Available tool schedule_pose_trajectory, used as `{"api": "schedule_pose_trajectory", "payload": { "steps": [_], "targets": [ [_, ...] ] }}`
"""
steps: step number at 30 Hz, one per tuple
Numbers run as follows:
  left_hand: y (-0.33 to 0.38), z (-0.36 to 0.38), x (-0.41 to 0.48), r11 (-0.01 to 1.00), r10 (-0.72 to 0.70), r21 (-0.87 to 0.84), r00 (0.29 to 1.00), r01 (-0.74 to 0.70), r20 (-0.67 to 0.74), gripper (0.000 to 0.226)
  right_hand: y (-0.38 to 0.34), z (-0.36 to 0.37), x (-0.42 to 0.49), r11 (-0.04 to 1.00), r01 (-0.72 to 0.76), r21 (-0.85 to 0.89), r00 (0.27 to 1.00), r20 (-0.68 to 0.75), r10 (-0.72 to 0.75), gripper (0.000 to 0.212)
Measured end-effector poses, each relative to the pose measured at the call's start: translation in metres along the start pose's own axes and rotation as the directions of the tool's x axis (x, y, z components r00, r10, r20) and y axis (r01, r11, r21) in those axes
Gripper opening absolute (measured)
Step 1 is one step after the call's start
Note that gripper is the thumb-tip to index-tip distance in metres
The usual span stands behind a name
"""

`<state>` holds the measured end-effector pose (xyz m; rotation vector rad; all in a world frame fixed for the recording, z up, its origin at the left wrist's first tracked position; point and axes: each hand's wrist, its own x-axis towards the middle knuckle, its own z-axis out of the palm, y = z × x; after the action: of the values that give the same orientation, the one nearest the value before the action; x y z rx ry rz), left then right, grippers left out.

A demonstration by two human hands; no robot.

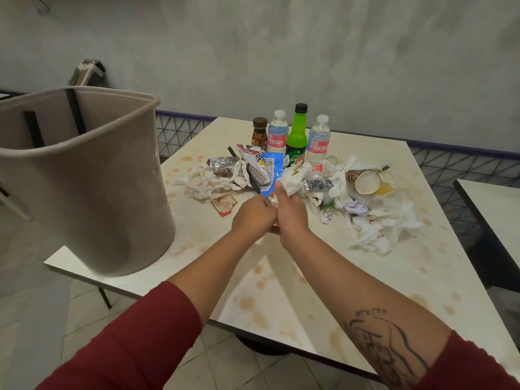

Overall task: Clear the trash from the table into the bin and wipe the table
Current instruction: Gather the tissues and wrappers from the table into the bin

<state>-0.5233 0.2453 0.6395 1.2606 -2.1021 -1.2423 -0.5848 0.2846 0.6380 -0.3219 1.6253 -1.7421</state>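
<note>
right hand point(291, 213) fisted on tissue wad point(289, 182), left hand point(254, 216) curled against it, grip unclear; bin point(84, 178) on table point(365, 277), likely for short drops

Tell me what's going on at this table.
A person in red sleeves is clearing litter. The right hand grips a crumpled white tissue just above the pile. The left hand sits right against it, fingers curled, but whether it also holds the tissue is unclear. The bin stands on the left corner of the table. Little is cleared yet: wrappers, loose tissues, a tipped paper cup and four upright bottles remain, and the tabletop is stained.
</note>
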Motion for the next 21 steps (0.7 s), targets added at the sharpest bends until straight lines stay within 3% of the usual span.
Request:
{"api": "schedule_pose_trajectory", "payload": {
  "steps": [3,6,8,13,18,21],
  "targets": [
    [-0.006,-0.003,0.004,0.991,0.060,0.121,0.998,-0.056,-0.028,0.021,-0.002,-0.012,0.005,0.994,0.080,-0.069,0.993,-0.084,-0.085,0.026],
    [-0.019,-0.009,0.014,0.974,0.077,0.220,0.995,-0.060,-0.070,0.016,0.001,-0.020,0.010,0.990,0.065,-0.129,0.994,-0.077,-0.075,0.015],
    [-0.028,-0.015,0.025,0.952,0.090,0.301,0.988,-0.049,-0.125,0.008,0.001,-0.023,0.009,0.985,0.050,-0.165,0.996,-0.061,-0.060,0.027],
    [-0.048,-0.028,0.053,0.860,0.070,0.510,0.984,0.023,-0.161,0.037,-0.002,-0.032,0.002,0.967,0.048,-0.249,0.996,-0.061,-0.065,0.035],
    [-0.059,-0.039,0.073,0.805,0.003,0.593,0.999,0.018,-0.036,0.055,-0.005,-0.042,0.000,0.966,0.022,-0.258,0.996,-0.082,-0.044,0.076],
    [-0.065,-0.038,0.076,0.760,-0.025,0.650,0.999,0.004,0.023,0.058,-0.007,-0.049,0.002,0.973,0.001,-0.230,0.995,-0.100,-0.025,0.083]
  ]
}}
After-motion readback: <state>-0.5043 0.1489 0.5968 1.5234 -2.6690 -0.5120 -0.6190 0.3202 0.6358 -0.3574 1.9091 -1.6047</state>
